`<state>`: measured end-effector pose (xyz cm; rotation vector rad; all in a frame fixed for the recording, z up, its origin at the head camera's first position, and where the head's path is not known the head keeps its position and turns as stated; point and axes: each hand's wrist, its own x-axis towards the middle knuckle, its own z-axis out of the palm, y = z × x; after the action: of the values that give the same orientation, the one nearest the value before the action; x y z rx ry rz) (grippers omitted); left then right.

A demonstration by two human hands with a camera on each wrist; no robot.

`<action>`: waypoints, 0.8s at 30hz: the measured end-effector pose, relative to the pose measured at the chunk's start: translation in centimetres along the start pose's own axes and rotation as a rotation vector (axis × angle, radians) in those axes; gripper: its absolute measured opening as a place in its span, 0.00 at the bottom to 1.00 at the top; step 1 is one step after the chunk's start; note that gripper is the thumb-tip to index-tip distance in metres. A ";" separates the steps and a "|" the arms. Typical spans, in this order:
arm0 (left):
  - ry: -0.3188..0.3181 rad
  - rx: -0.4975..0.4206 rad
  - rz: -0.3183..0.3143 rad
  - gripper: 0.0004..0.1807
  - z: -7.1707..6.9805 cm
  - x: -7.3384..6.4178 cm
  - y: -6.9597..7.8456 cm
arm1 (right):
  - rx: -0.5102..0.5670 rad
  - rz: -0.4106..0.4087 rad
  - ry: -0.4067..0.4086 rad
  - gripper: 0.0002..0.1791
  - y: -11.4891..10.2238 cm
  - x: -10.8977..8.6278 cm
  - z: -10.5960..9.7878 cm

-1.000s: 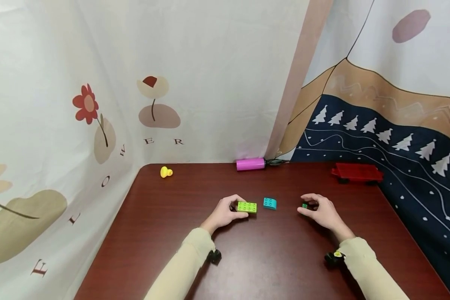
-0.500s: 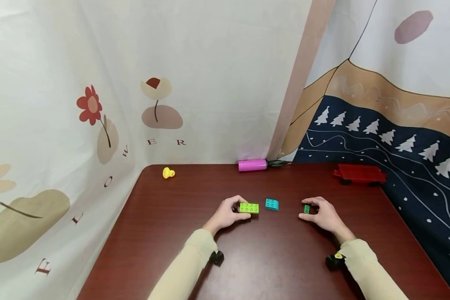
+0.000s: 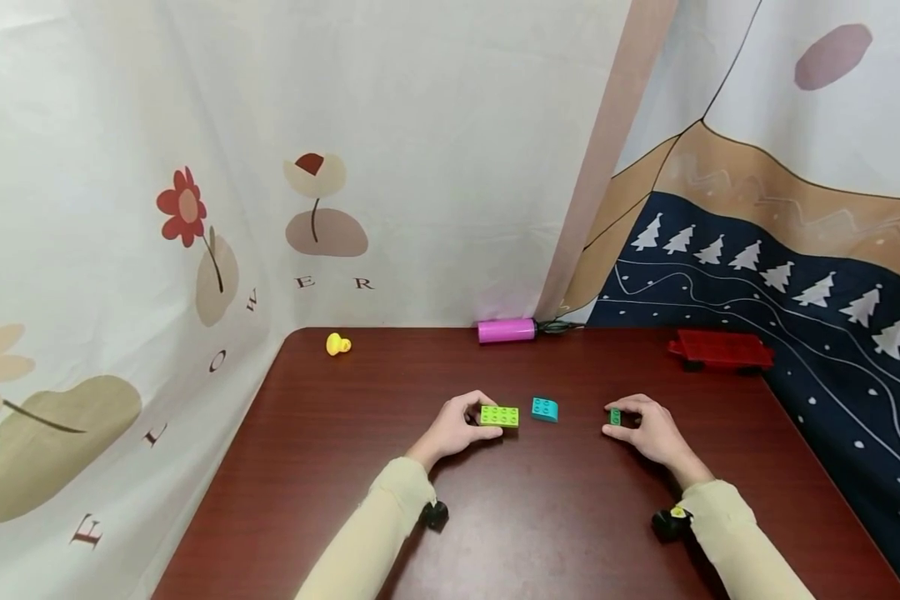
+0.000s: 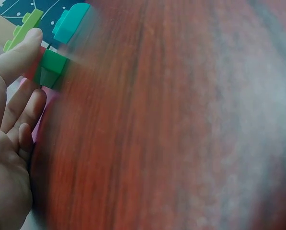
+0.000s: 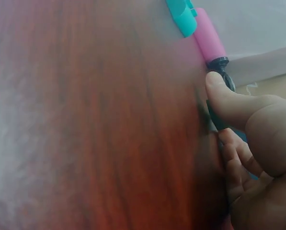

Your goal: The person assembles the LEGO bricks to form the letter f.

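My left hand [image 3: 456,427] holds a lime-green toy building brick [image 3: 499,416] at its left end, thumb on the near side and fingers behind. In the left wrist view, a darker green block [image 4: 54,69] shows between the thumb and fingers, a patch of red beside it. A teal brick [image 3: 545,409] with a curved end sits on the table just right of the lime-green one. Further right, my right hand [image 3: 651,429] pinches a small green brick [image 3: 615,417] between thumb and fingertips, studs facing up. In the right wrist view, the thumb partly hides this brick.
The brown table [image 3: 525,517] meets patterned curtains at the back and sides. Along its far edge lie a yellow knob-like toy [image 3: 337,344], a pink cylinder [image 3: 506,331] with a black end and cord, and a red wheeled toy [image 3: 722,348].
In my right hand, the small green brick has come further into sight between the fingertips, its studs now showing. My left hand keeps its grip, and the head view has shifted slightly.
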<state>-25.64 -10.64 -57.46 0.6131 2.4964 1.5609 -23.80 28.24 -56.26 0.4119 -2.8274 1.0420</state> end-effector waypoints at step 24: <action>0.014 -0.014 -0.008 0.18 0.1 0.3 -0.2 | 0.245 -0.068 -0.068 0.23 -8.7 4.7 3.8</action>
<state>-25.91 -10.49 -57.62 0.5911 2.4929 1.5841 -25.78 18.43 -52.86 0.5715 -2.7284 1.3911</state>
